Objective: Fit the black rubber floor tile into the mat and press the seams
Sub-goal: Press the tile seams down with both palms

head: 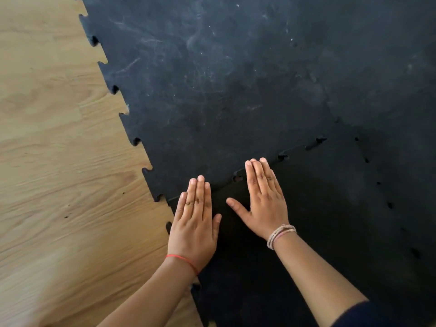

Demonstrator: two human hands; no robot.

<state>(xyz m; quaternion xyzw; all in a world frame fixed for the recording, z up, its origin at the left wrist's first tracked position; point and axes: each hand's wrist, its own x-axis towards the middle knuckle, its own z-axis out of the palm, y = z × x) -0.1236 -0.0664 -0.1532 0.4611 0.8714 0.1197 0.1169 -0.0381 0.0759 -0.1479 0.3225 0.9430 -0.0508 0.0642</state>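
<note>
Head view: black rubber floor tile (306, 232) lies flat on the floor at near right, darker and cleaner than the rest of the mat (212, 79), which fills the far and right part of the frame w/ pale scuffs and dust specks. Tile's far edge meets the mat along a jigsaw seam (283, 156) running from near-left up to far-right; several tab gaps along it show as small dark notches, so the seam isn't fully closed there. A second seam w/ similar notches runs down the tile's right side (377, 182). Left hand (195, 223) palm down, fingers straight and together, thumb out to the right; fingertips reach across the seam onto the mat, palm on the tile's far-left corner area. Grip released, nothing held, flat contact only. Right hand (264, 199) also palm down, fingers together pointing far, thumb splayed left; fingertips lie on or just over the seam, palm on the tile. Grip released too, nothing held. Hands near each other, not touching. Red thread band (182, 259) on left wrist; pale multi-strand band (280, 234) on right wrist; dark sleeve edge (361, 315) at near right. Wood-look floor (59, 161) to the left; mat's toothed outer edge (115, 90) sits exposed on it, running from far left down to the near edge.
</note>
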